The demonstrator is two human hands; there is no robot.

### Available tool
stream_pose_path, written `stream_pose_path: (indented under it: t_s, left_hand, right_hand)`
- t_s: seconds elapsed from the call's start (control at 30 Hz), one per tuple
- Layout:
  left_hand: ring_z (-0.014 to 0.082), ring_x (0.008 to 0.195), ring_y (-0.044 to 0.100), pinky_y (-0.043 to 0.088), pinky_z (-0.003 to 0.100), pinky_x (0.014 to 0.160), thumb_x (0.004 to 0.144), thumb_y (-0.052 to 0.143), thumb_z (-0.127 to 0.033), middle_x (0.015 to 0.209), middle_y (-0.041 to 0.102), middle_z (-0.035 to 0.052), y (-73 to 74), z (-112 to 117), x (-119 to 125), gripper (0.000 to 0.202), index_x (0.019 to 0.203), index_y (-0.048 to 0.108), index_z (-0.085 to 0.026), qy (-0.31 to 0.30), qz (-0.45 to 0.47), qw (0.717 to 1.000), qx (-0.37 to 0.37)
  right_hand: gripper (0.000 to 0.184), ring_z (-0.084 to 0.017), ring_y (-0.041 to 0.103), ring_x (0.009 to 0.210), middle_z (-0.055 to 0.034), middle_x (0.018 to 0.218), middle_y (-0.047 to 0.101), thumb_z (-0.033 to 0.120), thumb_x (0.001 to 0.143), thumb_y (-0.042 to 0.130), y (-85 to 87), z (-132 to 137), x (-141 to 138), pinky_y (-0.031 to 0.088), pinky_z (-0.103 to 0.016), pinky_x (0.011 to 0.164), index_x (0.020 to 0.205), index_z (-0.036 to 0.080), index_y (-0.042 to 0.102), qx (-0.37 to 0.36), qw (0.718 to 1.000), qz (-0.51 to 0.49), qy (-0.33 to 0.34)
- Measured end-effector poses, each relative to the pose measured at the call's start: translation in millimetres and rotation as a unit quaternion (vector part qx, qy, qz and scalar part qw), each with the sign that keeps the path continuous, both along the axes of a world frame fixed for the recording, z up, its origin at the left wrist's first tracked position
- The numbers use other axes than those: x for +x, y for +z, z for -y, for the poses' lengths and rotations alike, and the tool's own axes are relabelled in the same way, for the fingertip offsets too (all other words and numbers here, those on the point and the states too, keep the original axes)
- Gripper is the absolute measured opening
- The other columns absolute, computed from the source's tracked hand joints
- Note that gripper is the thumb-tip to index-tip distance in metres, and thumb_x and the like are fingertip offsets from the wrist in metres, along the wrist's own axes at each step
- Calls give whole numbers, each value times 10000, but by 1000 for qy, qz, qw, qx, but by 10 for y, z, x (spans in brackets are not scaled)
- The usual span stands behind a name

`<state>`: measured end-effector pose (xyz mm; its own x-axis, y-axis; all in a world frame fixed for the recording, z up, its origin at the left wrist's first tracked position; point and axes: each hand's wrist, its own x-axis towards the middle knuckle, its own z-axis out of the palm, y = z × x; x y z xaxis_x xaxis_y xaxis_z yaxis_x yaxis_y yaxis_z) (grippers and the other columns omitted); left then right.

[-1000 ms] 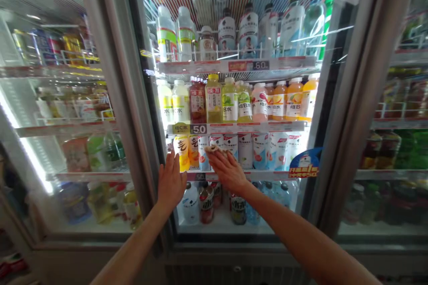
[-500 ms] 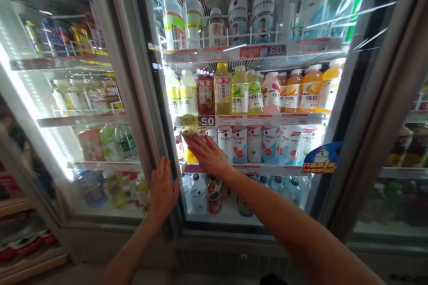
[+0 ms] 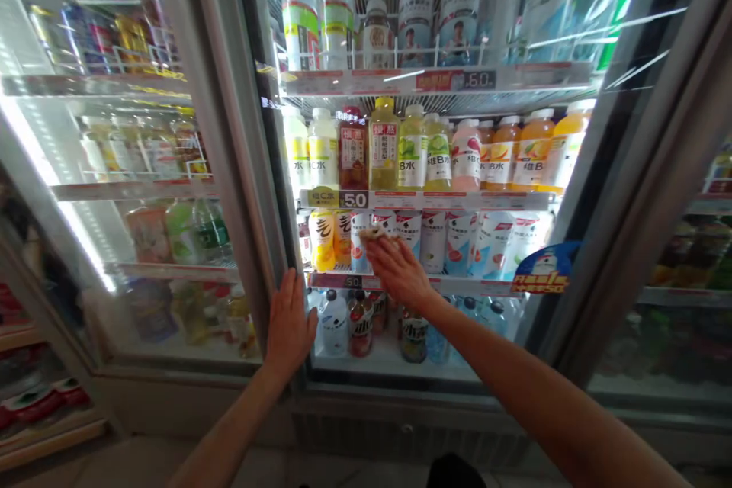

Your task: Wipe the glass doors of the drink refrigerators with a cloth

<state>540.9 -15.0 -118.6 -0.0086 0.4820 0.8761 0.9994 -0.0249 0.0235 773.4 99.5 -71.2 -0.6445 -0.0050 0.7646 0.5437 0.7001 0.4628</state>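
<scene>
My right hand [image 3: 403, 271] lies nearly flat against the glass door [image 3: 474, 232] of a lit drinks cooler. Under its fingers is a small pale cloth [image 3: 374, 232], pressed to the glass; most of it is hidden by the hand. Behind that spot stand white-and-blue drink packs and yellow bottles [image 3: 323, 240] on a shelf. My left hand [image 3: 290, 324] rests with straight fingers on the metal door frame [image 3: 263, 252] at the left edge of this door, holding nothing.
Bottles fill several shelves behind the glass. A blue round sticker [image 3: 546, 268] is on the door at lower right. To the left stands another glass door [image 3: 154, 244] with cans and bottles behind it. A low shelf with red goods [image 3: 46, 400] is at far lower left.
My right hand has slid the cloth to the right across the glass, uncovering the yellow bottles. My left hand stays on the frame. The view has shifted slightly.
</scene>
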Motion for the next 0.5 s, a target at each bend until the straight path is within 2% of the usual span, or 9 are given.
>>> stream_pose_path:
  t_s: [0.07, 0.17, 0.23, 0.3, 0.37, 0.43, 0.5]
  left_hand:
    - [277, 1383, 242, 314, 499, 1078, 870, 397, -220, 1477, 278, 193, -27, -78, 185, 674, 1459, 73, -157, -23, -12, 1000, -1]
    - [256, 1388, 234, 315, 475, 1088, 853, 405, -186, 1476, 296, 170, -30, -181, 452, 682, 1457, 89, -154, -73, -47, 996, 6]
    - [250, 1382, 252, 306, 473, 1098, 841, 412, -173, 1465, 325, 160, 19, -219, 599, 646, 1441, 174, -141, -106, -48, 993, 0]
    - [260, 1369, 282, 303, 487, 1100, 836, 416, -194, 1443, 365, 156, 134, -208, 746, 577, 1397, 297, -125, -130, 6, 991, -17]
    - [269, 1330, 358, 354, 481, 1071, 841, 418, -249, 1397, 434, 144, 302, -131, 914, 515, 1340, 403, -125, -168, 112, 978, -53]
    - [261, 1214, 498, 459, 446, 979, 861, 405, -317, 1285, 551, 117, 464, 9, 1086, 464, 1292, 478, -159, -254, 211, 934, -133]
    - [244, 1060, 599, 530, 402, 854, 884, 389, -381, 1144, 636, 96, 541, 178, 1219, 426, 1239, 540, -199, -357, 245, 878, -205]
  right_hand:
    - [499, -209, 266, 1385, -74, 1419, 438, 144, 858, 442, -44, -6, 263, 194, -500, 1155, 1355, 186, 430, 1, 999, -32, -32]
    - [480, -183, 367, 1332, -54, 1377, 495, 104, 833, 451, -360, 34, 608, 256, -450, 1145, 1299, 208, 496, 17, 999, 30, -22]
    - [487, -155, 390, 1316, -34, 1362, 513, 79, 828, 442, -470, 45, 783, 278, -407, 1142, 1288, 223, 506, 21, 997, 67, -15]
    - [473, -163, 337, 1350, -44, 1370, 504, 105, 843, 440, -364, 32, 898, 256, -425, 1148, 1298, 219, 496, 18, 999, 25, -40]
    - [462, -204, 228, 1399, -86, 1401, 461, 161, 860, 448, -135, 3, 958, 219, -488, 1148, 1320, 181, 473, 14, 993, -79, -89]
    - [461, -243, 148, 1419, -119, 1420, 429, 197, 865, 455, 21, -14, 982, 200, -532, 1141, 1323, 145, 468, 18, 979, -157, -126]
    - [453, -239, 152, 1418, -103, 1419, 434, 175, 857, 458, -15, -1, 1002, 197, -520, 1147, 1308, 156, 486, 30, 983, -127, -126]
